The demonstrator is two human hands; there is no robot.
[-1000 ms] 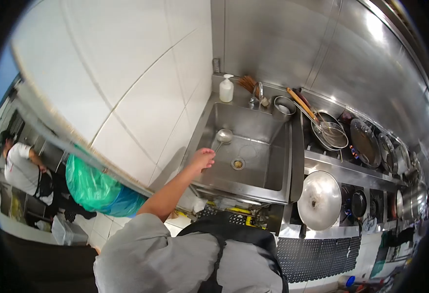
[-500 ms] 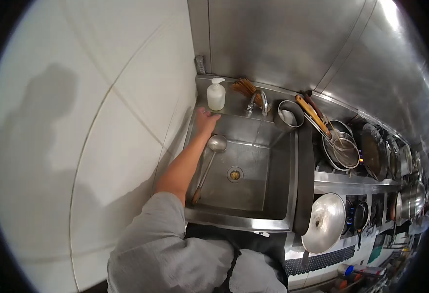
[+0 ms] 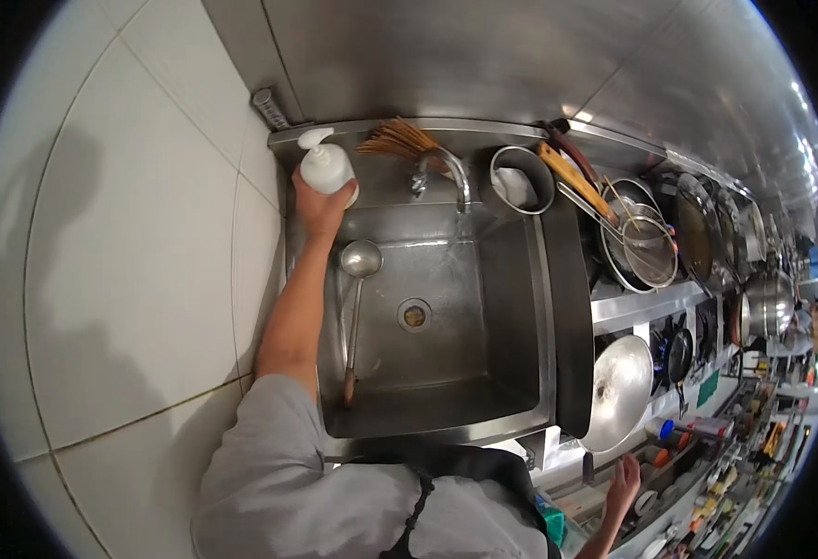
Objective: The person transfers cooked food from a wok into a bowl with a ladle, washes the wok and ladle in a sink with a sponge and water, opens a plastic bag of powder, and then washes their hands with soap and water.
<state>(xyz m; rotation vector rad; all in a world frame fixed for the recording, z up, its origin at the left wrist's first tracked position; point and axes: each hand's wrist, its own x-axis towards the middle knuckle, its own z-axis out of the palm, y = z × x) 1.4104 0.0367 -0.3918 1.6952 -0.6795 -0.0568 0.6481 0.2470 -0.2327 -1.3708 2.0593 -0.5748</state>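
Note:
My left hand is wrapped around a white pump bottle at the sink's back left corner. Below it, a long-handled ladle lies in the steel sink, its wooden handle end toward me. Yellowish scraps sit in the drain. A curved faucet and a bundle of thin brown bamboo sticks are right of the bottle. Off to my right, near the wok, my right hand is raised with loosely bent fingers and nothing visible in it.
A metal pot with something white inside stands at the sink's back right corner. Beyond the sink's right wall are strainers with wooden handles, a large wok and stove burners. A tiled wall closes off the left side.
My left hand has closed around the pump bottle, which it was only near before. My right hand has come into view at lower right. The view has turned rightward.

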